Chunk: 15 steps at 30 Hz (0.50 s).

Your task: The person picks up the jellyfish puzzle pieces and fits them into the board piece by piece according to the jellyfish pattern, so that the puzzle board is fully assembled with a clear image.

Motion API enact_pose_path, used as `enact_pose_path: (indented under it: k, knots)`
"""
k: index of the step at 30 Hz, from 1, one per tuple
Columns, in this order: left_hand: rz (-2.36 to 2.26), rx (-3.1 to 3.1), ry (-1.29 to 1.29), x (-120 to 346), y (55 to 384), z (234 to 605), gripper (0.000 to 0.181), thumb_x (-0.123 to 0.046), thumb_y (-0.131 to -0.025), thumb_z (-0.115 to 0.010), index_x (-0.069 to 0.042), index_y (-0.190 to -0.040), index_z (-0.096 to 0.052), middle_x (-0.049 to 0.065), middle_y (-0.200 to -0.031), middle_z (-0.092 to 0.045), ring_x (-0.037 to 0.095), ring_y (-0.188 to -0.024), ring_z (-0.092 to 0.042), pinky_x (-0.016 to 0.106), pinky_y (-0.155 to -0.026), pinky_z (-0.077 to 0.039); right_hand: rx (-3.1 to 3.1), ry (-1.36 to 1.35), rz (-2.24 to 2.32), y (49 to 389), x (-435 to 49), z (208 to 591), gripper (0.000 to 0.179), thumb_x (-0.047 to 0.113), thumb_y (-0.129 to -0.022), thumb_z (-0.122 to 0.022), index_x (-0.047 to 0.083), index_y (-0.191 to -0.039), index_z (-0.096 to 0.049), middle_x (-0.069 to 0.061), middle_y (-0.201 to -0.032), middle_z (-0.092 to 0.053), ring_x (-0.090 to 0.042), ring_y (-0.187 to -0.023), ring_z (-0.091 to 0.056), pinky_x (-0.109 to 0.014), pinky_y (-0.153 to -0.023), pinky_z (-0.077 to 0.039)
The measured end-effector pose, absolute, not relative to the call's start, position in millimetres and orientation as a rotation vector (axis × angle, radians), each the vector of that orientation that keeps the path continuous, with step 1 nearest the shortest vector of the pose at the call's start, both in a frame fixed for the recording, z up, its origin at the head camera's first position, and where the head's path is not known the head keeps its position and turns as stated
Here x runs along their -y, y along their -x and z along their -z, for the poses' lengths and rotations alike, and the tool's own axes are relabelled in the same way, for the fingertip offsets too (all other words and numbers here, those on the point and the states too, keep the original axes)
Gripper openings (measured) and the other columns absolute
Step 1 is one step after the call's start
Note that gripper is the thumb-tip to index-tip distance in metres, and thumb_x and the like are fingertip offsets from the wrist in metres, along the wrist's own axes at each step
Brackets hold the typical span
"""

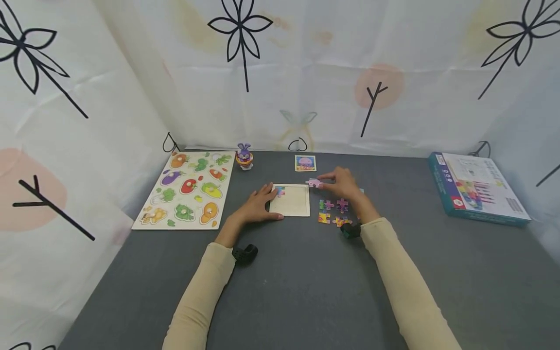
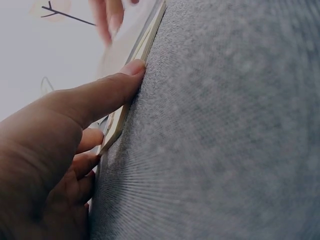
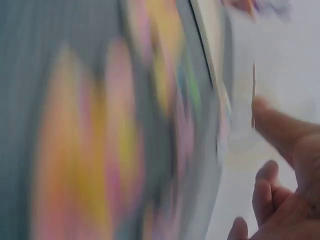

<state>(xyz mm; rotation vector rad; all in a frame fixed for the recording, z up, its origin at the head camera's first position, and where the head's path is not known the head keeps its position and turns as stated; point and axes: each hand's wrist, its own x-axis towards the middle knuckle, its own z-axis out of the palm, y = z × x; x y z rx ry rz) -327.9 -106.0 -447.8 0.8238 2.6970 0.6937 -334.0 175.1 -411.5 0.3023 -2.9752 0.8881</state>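
A small pale wooden puzzle tray (image 1: pixel 295 201) lies on the grey table with a colourful puzzle piece (image 1: pixel 281 191) in its upper left corner. My left hand (image 1: pixel 259 205) grips the tray's left side, the thumb along its near edge and the fingers by the left edge, as the left wrist view (image 2: pixel 55 145) also shows. Over the tray's upper right corner, my right hand (image 1: pixel 343 185) pinches a pink puzzle piece (image 1: pixel 313 183) between thumb and fingers. Several loose puzzle pieces (image 1: pixel 342 205) lie right of the tray, below the right hand, blurred in the right wrist view.
Behind the tray lies a small square picture card (image 1: pixel 305 163). A vegetable picture board (image 1: pixel 188 189) occupies the left of the table, beside a purple rabbit figure (image 1: pixel 244 156). On the right lies a teal and white box (image 1: pixel 481 187). A white printed cloth (image 1: pixel 297 73) hangs behind.
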Motion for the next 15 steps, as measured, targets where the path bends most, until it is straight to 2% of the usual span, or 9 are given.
enact_pose_path:
  k: [1, 5, 8, 11, 15]
  knots:
    - [-0.688, -2.699, -0.825, 106.2, 327.8, 447.6, 0.089, -0.045, -0.080, -0.066, -0.008, -0.147, -0.020, 0.012, -0.155, -0.008, 0.029, -0.144, -0.003, 0.052, -0.113, -0.003, 2.990, -0.308, -0.881, 334.6, -163.4, 411.8, 0.031, 0.027, -0.083, -0.068, 0.013, -0.112, -0.069, -0.016, -0.099, -0.055, -0.025, -0.087, -0.044, -0.034, -0.069, -0.028]
    - [-0.689, -2.698, -0.842, 105.2, 327.3, 447.1, 0.089, -0.045, -0.080, -0.066, -0.008, -0.147, -0.020, 0.014, -0.155, -0.009, 0.031, -0.143, -0.004, 0.054, -0.113, -0.005, 3.041, -0.316, -0.833, 335.0, -124.9, 415.7, 0.029, 0.029, -0.084, -0.067, 0.018, -0.110, -0.070, -0.013, -0.095, -0.058, -0.025, -0.088, -0.045, -0.038, -0.069, -0.032]
    - [-0.684, -2.703, -0.853, 103.9, 328.2, 449.8, 0.089, -0.046, -0.080, -0.066, -0.009, -0.147, -0.020, 0.014, -0.155, -0.009, 0.031, -0.143, -0.004, 0.054, -0.113, -0.005, 3.054, -0.273, -0.823, 334.9, -110.8, 419.1, 0.028, 0.026, -0.083, -0.068, 0.018, -0.109, -0.071, -0.013, -0.094, -0.058, -0.028, -0.093, -0.046, -0.046, -0.078, -0.035]
    - [-0.683, -2.708, -0.849, 104.7, 329.7, 452.4, 0.089, -0.046, -0.080, -0.066, -0.009, -0.147, -0.020, 0.013, -0.155, -0.008, 0.031, -0.143, -0.004, 0.054, -0.113, -0.005, 3.060, -0.238, -0.830, 336.5, -106.3, 421.9, 0.027, 0.025, -0.082, -0.068, 0.018, -0.108, -0.071, -0.012, -0.099, -0.059, -0.029, -0.102, -0.046, -0.052, -0.085, -0.034]
    - [-0.690, -2.711, -0.842, 107.4, 330.8, 451.6, 0.090, -0.047, -0.080, -0.066, -0.010, -0.147, -0.020, 0.013, -0.155, -0.008, 0.030, -0.143, -0.004, 0.054, -0.113, -0.005, 3.038, -0.249, -0.903, 340.9, -105.5, 422.8, 0.030, 0.022, -0.081, -0.069, 0.018, -0.110, -0.070, -0.013, -0.089, -0.059, -0.025, -0.085, -0.046, -0.042, -0.075, -0.035]
